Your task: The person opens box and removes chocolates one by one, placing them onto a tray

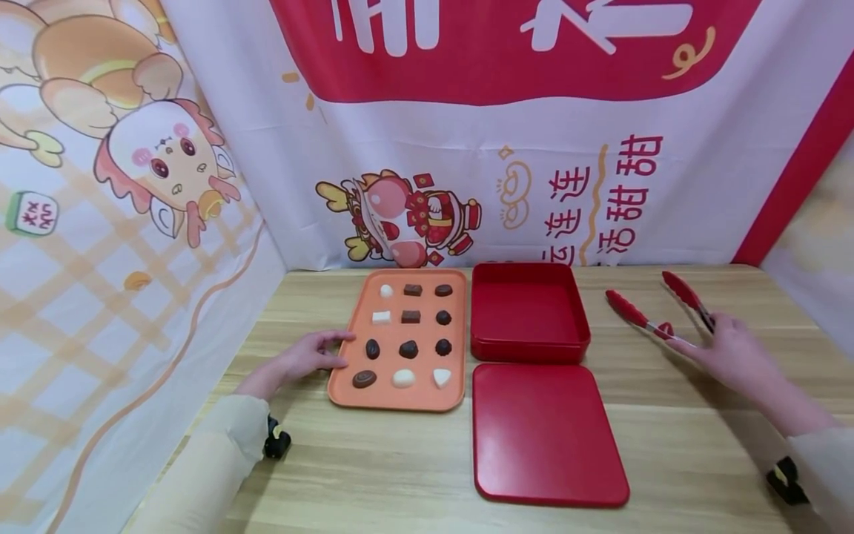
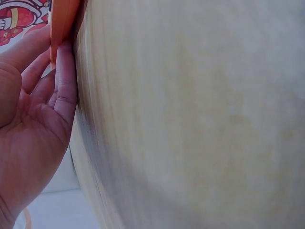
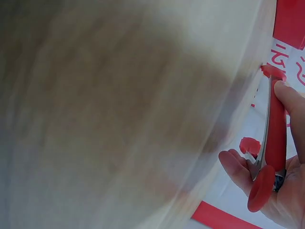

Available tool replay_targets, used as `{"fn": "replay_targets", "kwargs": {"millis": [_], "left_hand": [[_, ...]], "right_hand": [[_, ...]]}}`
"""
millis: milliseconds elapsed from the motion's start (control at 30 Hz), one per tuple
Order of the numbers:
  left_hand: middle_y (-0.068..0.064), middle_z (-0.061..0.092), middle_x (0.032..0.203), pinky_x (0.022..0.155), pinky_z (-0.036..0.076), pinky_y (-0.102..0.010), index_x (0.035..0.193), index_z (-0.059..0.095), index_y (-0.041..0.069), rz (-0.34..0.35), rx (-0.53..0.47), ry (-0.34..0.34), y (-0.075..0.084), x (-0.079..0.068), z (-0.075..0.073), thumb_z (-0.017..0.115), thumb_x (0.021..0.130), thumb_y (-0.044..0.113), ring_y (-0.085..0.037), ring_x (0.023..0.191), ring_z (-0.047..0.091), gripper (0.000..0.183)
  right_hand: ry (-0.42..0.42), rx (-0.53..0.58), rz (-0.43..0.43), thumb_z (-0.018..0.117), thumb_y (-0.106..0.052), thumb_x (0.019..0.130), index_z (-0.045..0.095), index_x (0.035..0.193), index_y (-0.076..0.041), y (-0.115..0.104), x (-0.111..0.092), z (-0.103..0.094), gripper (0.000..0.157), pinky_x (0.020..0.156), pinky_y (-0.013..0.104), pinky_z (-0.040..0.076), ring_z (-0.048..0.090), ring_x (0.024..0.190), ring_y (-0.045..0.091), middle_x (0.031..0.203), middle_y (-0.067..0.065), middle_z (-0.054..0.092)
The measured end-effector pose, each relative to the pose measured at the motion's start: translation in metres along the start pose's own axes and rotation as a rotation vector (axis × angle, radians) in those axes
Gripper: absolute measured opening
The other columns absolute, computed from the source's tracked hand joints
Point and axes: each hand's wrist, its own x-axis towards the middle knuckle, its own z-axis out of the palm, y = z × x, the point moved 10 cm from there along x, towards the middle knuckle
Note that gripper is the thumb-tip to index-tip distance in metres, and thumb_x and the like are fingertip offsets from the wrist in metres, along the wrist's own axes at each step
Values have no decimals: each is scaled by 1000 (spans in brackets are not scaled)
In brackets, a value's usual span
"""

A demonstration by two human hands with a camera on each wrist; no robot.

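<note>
My left hand (image 1: 312, 354) is at the left rim of the orange tray (image 1: 398, 400), with fingers above and below its edge. In the left wrist view the left hand (image 2: 40, 105) pinches that rim close to the table. Rows of chocolates lie on the tray, among them a brown swirled oval chocolate (image 1: 364, 379), a white triangular chocolate (image 1: 442, 377) and a dark ridged one (image 1: 443, 347). On the right side my right hand (image 1: 740, 356) grips red-tipped tongs (image 1: 657, 328) with their arms spread apart. The right wrist view shows the thumb along the tongs' red handle (image 3: 275, 129).
A red square box (image 1: 527, 304), lidless and with nothing inside, stands right of the tray. Its flat red lid (image 1: 548, 437) lies in front of it. Behind the wooden table (image 1: 373, 467) hangs a printed cloth (image 1: 414, 133); another covers the left side.
</note>
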Motion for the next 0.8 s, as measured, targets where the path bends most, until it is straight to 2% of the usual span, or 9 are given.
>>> {"fn": "replay_targets", "kwargs": {"millis": [100, 200, 367, 433, 500, 667, 733, 800], "left_hand": [[-17, 49, 119, 75, 36, -35, 140, 52, 8, 8, -7, -6, 1, 0, 0, 73, 88, 19, -24, 83, 39, 57], [-17, 49, 114, 73, 36, -35, 140, 52, 7, 11, -13, -7, 1, 0, 0, 73, 88, 19, -25, 81, 38, 58], [-18, 49, 124, 73, 37, -34, 139, 52, 8, 11, -12, -5, 0, -1, 1, 74, 87, 19, -24, 82, 39, 57], [-18, 47, 130, 74, 37, -35, 139, 53, 7, 13, -17, -6, 6, -3, 1, 74, 88, 18, -24, 83, 40, 56], [-17, 48, 128, 73, 37, -35, 139, 53, 7, 17, -18, -6, 6, -4, 1, 74, 88, 17, -24, 81, 39, 56], [-11, 46, 97, 67, 35, -33, 139, 52, 7, 13, -6, -2, 0, 0, 0, 74, 88, 18, -23, 76, 36, 57], [-10, 43, 90, 66, 34, -33, 140, 51, 5, 14, -8, -1, 1, 0, 0, 73, 88, 17, -23, 75, 36, 57], [-11, 44, 92, 65, 34, -33, 140, 50, 3, 20, -13, -2, 4, -1, 0, 73, 89, 16, -23, 76, 36, 58]], "right_hand": [[-12, -4, -8, 61, -64, 85, 39, 105, 18, 0, 2, 2, 87, 51, 35, 41, 48, 67, 34, 83, 27, 43], [-32, -26, 12, 62, -68, 81, 42, 98, 12, 1, 4, 4, 83, 51, 35, 39, 48, 64, 30, 76, 20, 45], [-62, -102, 46, 67, -75, 70, 46, 88, 2, 3, 3, 7, 82, 50, 34, 33, 45, 57, 23, 63, 9, 44], [-42, -129, 39, 68, -75, 68, 47, 85, 1, 1, 2, 5, 81, 49, 34, 32, 44, 55, 22, 61, 8, 44], [-23, -149, 34, 69, -75, 67, 47, 83, 0, 0, 2, 4, 80, 49, 34, 31, 43, 54, 22, 61, 8, 43], [-2, -175, 27, 70, -75, 67, 48, 80, -1, -1, 2, 3, 78, 48, 34, 32, 43, 53, 22, 60, 8, 43], [0, -179, 25, 69, -75, 68, 48, 81, -1, -1, 2, 4, 78, 48, 34, 32, 43, 53, 22, 60, 8, 43], [1, -175, 31, 68, -75, 69, 48, 85, 2, 1, 1, 4, 81, 48, 34, 33, 44, 54, 22, 61, 8, 44]]}}
